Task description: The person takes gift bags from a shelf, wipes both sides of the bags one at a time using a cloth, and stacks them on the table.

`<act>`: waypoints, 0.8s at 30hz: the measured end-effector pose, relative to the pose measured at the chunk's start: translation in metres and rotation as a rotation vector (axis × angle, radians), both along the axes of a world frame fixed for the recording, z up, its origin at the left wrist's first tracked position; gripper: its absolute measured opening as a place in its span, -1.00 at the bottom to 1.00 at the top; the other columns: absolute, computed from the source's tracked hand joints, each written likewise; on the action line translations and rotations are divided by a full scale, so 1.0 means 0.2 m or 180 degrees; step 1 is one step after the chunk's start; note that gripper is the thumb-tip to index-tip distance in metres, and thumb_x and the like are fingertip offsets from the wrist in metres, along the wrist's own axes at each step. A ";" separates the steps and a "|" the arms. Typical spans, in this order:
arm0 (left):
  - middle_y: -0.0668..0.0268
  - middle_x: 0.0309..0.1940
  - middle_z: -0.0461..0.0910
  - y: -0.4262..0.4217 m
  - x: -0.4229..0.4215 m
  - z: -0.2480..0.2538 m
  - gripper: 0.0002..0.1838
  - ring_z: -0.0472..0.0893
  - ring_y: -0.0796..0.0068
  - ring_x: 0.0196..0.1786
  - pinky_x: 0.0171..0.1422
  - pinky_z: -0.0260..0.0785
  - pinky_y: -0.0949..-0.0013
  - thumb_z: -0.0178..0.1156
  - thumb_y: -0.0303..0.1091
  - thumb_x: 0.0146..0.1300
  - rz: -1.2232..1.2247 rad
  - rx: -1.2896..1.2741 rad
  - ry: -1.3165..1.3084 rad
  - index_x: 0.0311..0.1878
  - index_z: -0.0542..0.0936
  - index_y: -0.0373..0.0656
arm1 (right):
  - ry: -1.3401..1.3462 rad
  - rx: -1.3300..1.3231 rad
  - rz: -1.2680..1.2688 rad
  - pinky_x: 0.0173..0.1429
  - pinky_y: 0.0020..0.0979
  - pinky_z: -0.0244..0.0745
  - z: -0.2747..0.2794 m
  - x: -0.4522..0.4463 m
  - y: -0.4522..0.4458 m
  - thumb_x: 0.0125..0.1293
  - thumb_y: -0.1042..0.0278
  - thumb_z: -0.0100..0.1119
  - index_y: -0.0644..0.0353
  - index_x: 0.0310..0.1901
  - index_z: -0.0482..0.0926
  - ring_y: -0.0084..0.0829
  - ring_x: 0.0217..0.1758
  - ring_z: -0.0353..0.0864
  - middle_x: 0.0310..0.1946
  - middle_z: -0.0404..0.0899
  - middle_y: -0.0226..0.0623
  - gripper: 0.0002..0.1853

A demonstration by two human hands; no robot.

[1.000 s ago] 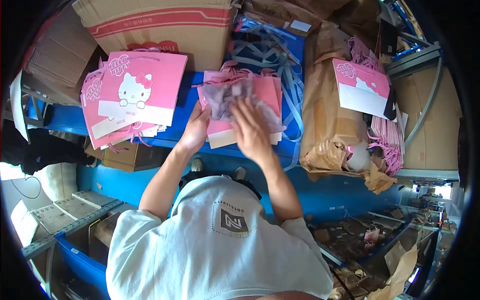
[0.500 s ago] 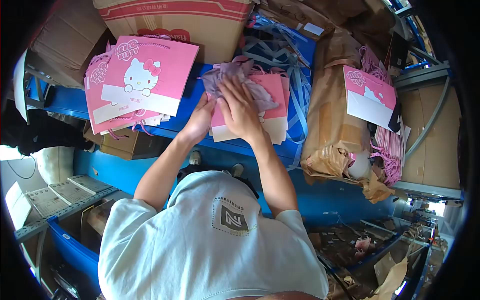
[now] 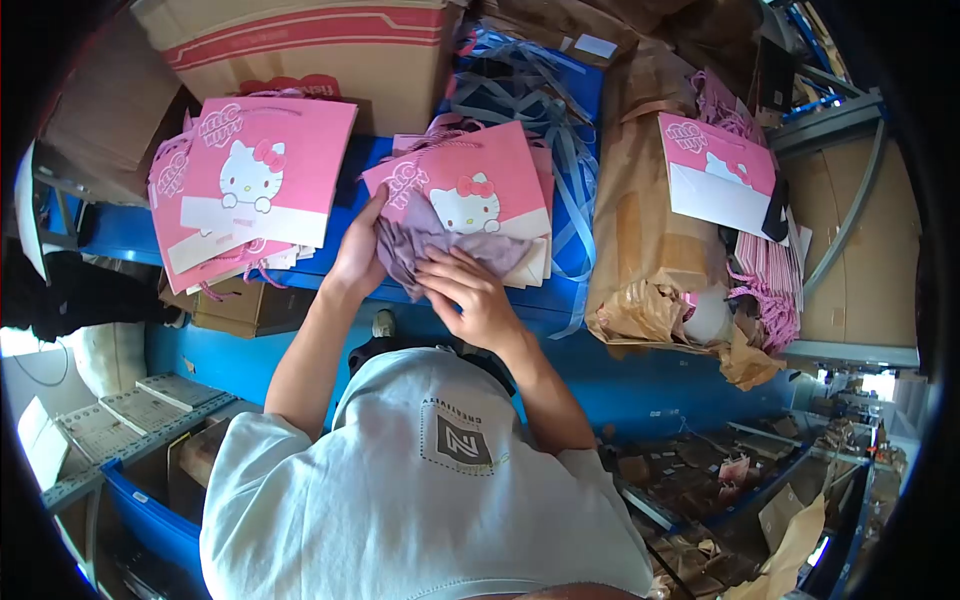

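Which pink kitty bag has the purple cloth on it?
The middle pink bag: the purple cloth lies across its lower part, beneath the right hand. The left pile and right kitty bag have no cloth.

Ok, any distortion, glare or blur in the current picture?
Head view: strong fisheye bending, corners black; washed-out glare near the left edge and at far lower right; the top pink bag fairly sharp, its cat legible; small print on the carton too blurred to read.
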State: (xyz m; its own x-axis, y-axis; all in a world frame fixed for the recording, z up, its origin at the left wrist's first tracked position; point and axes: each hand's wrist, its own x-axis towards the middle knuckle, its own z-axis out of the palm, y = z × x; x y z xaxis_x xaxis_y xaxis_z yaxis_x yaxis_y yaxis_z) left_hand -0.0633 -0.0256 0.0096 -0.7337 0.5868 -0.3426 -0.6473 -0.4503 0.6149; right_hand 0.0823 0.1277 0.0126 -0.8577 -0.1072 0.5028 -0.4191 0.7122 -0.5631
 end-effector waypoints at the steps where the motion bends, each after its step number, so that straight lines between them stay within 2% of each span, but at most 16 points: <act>1: 0.15 0.31 0.69 0.01 0.02 0.02 -0.46 0.76 0.32 0.19 0.34 0.64 0.26 -0.08 0.05 0.80 -0.0019 -0.0263 0.0027 0.51 0.44 -0.16 | -0.0051 -0.0031 0.0043 0.59 -0.12 0.50 -0.03 0.04 0.05 0.33 0.61 0.35 0.31 0.07 0.80 -0.18 0.39 0.74 0.19 0.81 -0.21 -0.71; 4: 0.16 0.29 0.70 0.03 0.05 0.04 -0.49 0.76 0.35 0.19 0.32 0.64 0.29 -0.05 0.01 0.79 0.0004 -0.0368 0.0104 0.52 0.43 -0.15 | -0.0094 -0.0043 -0.0311 0.57 -0.16 0.52 -0.04 0.09 0.19 0.32 0.65 0.34 0.33 0.08 0.80 -0.18 0.39 0.74 0.21 0.81 -0.21 -0.70; 6: 0.18 0.27 0.71 0.04 0.06 0.06 -0.51 0.76 0.37 0.18 0.30 0.64 0.31 -0.02 -0.02 0.79 0.0087 -0.0462 0.0209 0.52 0.42 -0.14 | -0.0023 -0.0273 -0.0822 0.49 -0.19 0.59 -0.01 0.07 0.28 0.35 0.64 0.32 0.34 0.08 0.79 -0.15 0.36 0.75 0.21 0.81 -0.20 -0.71; 8: 0.19 0.30 0.66 0.05 0.06 0.06 -0.58 0.70 0.42 0.23 0.29 0.60 0.38 -0.03 -0.15 0.81 0.0087 -0.0525 0.0217 0.52 0.42 -0.14 | 0.0110 -0.0166 -0.1045 0.46 -0.19 0.61 0.01 0.01 0.36 0.36 0.63 0.32 0.34 0.07 0.79 -0.14 0.34 0.76 0.19 0.82 -0.20 -0.72; 11: 0.19 0.29 0.66 0.04 0.05 0.01 -0.58 0.71 0.44 0.21 0.28 0.61 0.40 -0.05 -0.14 0.81 -0.0050 -0.0636 0.0466 0.54 0.40 -0.13 | 0.0385 0.0063 -0.1460 0.37 -0.20 0.66 0.02 -0.14 0.47 0.37 0.59 0.31 0.33 0.06 0.80 -0.11 0.26 0.80 0.14 0.84 -0.19 -0.74; 14: 0.20 0.25 0.67 0.05 0.06 0.05 -0.57 0.71 0.46 0.18 0.26 0.62 0.42 -0.06 -0.12 0.81 -0.0148 -0.0729 0.0573 0.53 0.40 -0.12 | 0.0609 0.0059 -0.1671 0.31 -0.20 0.68 0.01 -0.34 0.52 0.38 0.56 0.32 0.33 0.04 0.80 -0.10 0.20 0.81 0.10 0.85 -0.18 -0.76; 16: 0.21 0.21 0.68 0.06 0.06 0.06 -0.56 0.72 0.52 0.11 0.15 0.63 0.45 -0.05 -0.09 0.81 -0.0012 -0.0764 0.0441 0.53 0.40 -0.12 | 0.0760 0.0044 -0.1759 0.25 -0.19 0.70 0.00 -0.45 0.54 0.39 0.53 0.32 0.32 0.03 0.80 -0.09 0.14 0.82 0.06 0.86 -0.17 -0.77; 20: 0.21 0.20 0.68 0.07 0.06 0.06 -0.55 0.72 0.54 0.09 0.11 0.64 0.44 -0.04 -0.08 0.81 0.0049 -0.0829 0.0481 0.53 0.41 -0.12 | 0.0867 -0.0103 -0.1704 0.15 -0.23 0.69 -0.05 -0.53 0.59 0.40 0.52 0.31 0.33 0.01 0.80 -0.09 0.03 0.82 0.00 0.87 -0.16 -0.79; 22: 0.21 0.20 0.68 0.05 0.08 0.04 -0.55 0.72 0.54 0.08 0.10 0.65 0.44 -0.04 -0.07 0.81 0.0069 -0.0886 0.0469 0.53 0.41 -0.11 | 0.0862 -0.0188 -0.1657 0.13 -0.27 0.68 -0.09 -0.51 0.60 0.42 0.52 0.28 0.34 0.02 0.78 -0.12 0.00 0.82 -0.01 0.87 -0.14 -0.78; 24: 0.21 0.19 0.69 0.04 0.08 0.01 -0.55 0.72 0.54 0.09 0.12 0.65 0.44 -0.05 -0.08 0.81 0.0031 -0.0834 0.0738 0.53 0.41 -0.12 | 0.0464 -0.0723 -0.1751 0.10 -0.31 0.66 -0.09 -0.49 0.60 0.45 0.51 0.25 0.35 0.05 0.77 -0.18 -0.05 0.80 -0.02 0.87 -0.14 -0.77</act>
